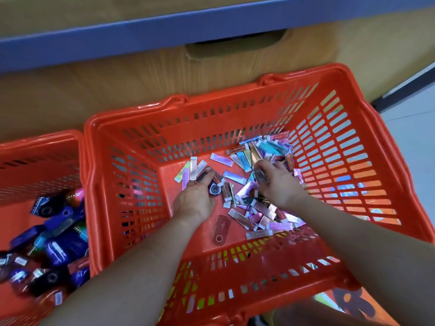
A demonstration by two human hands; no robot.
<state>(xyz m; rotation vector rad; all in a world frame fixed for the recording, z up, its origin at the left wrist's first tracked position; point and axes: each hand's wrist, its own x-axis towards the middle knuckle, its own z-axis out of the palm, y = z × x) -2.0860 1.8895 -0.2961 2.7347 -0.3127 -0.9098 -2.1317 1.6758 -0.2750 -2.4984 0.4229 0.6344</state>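
A large orange basket holds a heap of small shiny strips in pink, silver, teal and purple, mostly on its right side. My left hand is down in the basket and grips a dark swivel clip with a round eyelet. My right hand reaches into the heap with curled fingers and pinches a small strip. A red swivel clip lies flat on the basket floor just below my left hand.
A second orange basket at the left holds several blue, purple and dark finished pieces. Behind both baskets stands a cardboard box with a handle slot under a blue shelf edge. Grey floor shows at right.
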